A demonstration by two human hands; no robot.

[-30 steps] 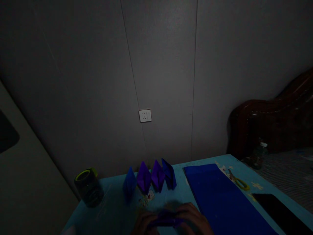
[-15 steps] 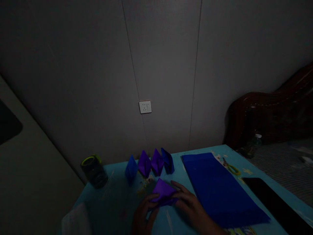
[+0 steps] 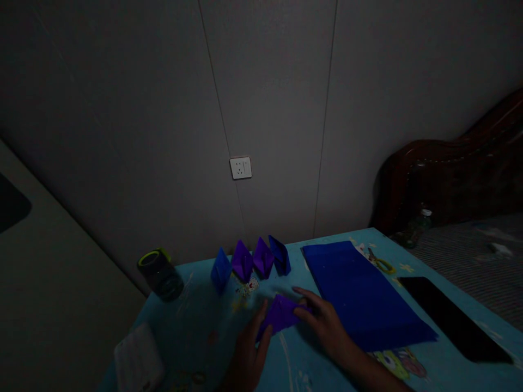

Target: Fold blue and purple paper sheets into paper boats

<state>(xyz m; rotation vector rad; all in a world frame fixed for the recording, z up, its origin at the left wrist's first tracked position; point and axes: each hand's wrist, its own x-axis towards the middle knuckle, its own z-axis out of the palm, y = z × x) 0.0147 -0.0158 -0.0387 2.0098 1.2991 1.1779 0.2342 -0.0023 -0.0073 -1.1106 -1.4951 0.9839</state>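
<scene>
Between my two hands is a folded piece of purple paper (image 3: 281,314), low over the table's near middle. My left hand (image 3: 254,340) grips its left corner between thumb and fingers. The right corner is pinched by my right hand (image 3: 321,321), thumb below and fingers above. Just beyond stand several paper boats in a row: a blue paper boat (image 3: 221,270) on the left, a purple paper boat (image 3: 242,262), another purple paper boat (image 3: 263,258), and a dark blue paper boat (image 3: 280,256) on the right.
A stack of blue paper sheets (image 3: 363,299) lies right of my hands. Past it are yellow-handled scissors (image 3: 382,262) and a long black flat object (image 3: 453,318). On the left stand a dark cup (image 3: 161,276) and a whitish object (image 3: 139,356). The table (image 3: 196,321) meets a grey wall.
The purple paper has been turned and spread flatter and wider, with my hands further apart at its corners. The whole view has shifted slightly, so the table appears higher.
</scene>
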